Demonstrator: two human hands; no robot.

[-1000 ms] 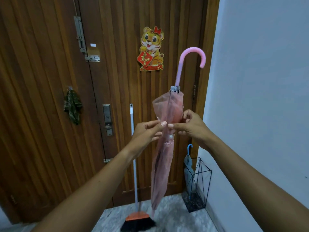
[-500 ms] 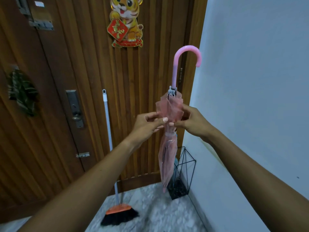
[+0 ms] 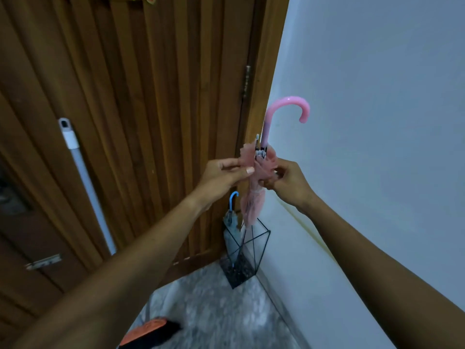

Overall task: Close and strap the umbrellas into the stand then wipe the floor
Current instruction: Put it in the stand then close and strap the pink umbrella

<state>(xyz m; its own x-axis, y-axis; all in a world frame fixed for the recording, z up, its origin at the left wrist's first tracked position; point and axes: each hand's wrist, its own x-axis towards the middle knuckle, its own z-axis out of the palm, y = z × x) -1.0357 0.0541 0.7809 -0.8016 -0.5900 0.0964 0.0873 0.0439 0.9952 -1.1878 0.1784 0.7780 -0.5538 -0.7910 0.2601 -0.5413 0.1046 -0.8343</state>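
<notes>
A closed pink umbrella [image 3: 253,205] with a curved pink handle hangs upright in front of me, its tip just above the black wire stand [image 3: 254,244]. My left hand [image 3: 221,176] pinches the pink canopy near its top from the left. My right hand [image 3: 289,181] grips the same gathered canopy from the right. Inside the stand sits a grey umbrella [image 3: 230,222] with a blue hooked handle, leaning toward the door.
The stand is in the corner between a wooden slatted door [image 3: 151,96] and a pale wall [image 3: 377,122]. A broom with a white pole [image 3: 85,182] leans on the door; its orange head [image 3: 151,331] lies on the speckled stone floor [image 3: 219,306].
The view has dropped and shifted toward the corner. The pink umbrella has come down and closer to the stand. Both hands stay on the gathered canopy near the top.
</notes>
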